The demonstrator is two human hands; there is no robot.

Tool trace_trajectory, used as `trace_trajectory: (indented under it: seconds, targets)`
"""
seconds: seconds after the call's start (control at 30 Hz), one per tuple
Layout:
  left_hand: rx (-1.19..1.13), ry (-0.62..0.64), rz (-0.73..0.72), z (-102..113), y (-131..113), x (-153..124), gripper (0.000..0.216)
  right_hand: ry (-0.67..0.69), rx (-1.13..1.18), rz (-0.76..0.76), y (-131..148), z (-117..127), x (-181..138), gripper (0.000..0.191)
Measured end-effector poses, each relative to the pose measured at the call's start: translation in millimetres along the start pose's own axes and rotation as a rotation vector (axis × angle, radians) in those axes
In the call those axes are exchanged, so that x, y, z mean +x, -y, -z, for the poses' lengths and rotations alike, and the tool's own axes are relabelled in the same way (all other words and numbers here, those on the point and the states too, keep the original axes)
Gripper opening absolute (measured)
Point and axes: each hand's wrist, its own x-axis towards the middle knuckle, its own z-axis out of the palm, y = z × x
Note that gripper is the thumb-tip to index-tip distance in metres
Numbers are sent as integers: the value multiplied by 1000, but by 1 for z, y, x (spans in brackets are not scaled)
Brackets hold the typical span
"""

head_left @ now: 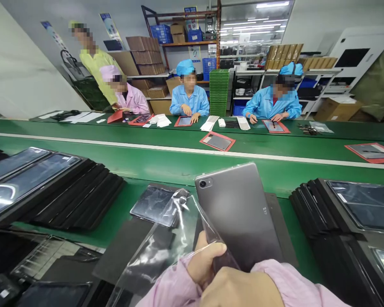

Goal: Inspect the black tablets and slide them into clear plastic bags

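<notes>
Left hand: clamped on the tablet's near edge together with the bag mouth.
Right hand: beside it; grip hidden, cannot tell.
Tablet: back up, long axis running away from the hands, camera end far.
Plastic bag: trails left of the tablet.
Conveyor belt: beyond.

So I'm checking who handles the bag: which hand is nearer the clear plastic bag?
Left. The left hand grips the tablet right at the clear plastic bag; the right hand sits lower and further right, away from it.
</notes>
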Motion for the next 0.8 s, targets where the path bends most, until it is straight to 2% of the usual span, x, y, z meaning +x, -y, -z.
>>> trace_trajectory:
  seconds: [0.07, 0.13, 0.17, 0.27, 0.33, 0.4, 0.47, 0.53, 0.6, 0.7, 0.77, 0.8]
  targets:
    - [16, 14, -16, 0, -1, 0, 29, -1, 36, 19, -2, 25, -6, 43]
    - [15, 1, -24, 1, -2, 1, 33, -86, 47, -48, -7, 55, -16, 42]
    - [1, -14, -17, 1, -3, 2, 36, -172, 51, -124, -11, 69, -23, 43]
    - [-52, -78, 26, 3, -5, 4, 39, -553, 88, -475, -32, 99, -49, 40]
    - [-58, -103, 44, 4, -6, 5, 40, -679, 97, -655, -49, 104, -63, 41]
    - [-50, -114, 65, 6, -5, 6, 42, -625, 95, -818, -62, 95, -71, 48]
    - [-21, -144, 82, 11, -5, 7, 44, -508, 161, -929, -69, 79, -73, 44]
    - [31, -218, 89, 18, -6, 7, 43, -465, 318, -942, -74, 64, -73, 40]
    - [92, -306, 111, 26, -11, 8, 43, -520, 499, -941, -78, 58, -77, 43]
    - [145, -415, 154, 38, -22, 10, 40, -655, 665, -989, -78, 74, -92, 47]
    - [154, -491, 149, 46, -30, 10, 34, -717, 582, -994, -74, 94, -102, 45]
    - [154, -529, 138, 49, -33, 10, 31, -724, 458, -996, -72, 103, -105, 43]
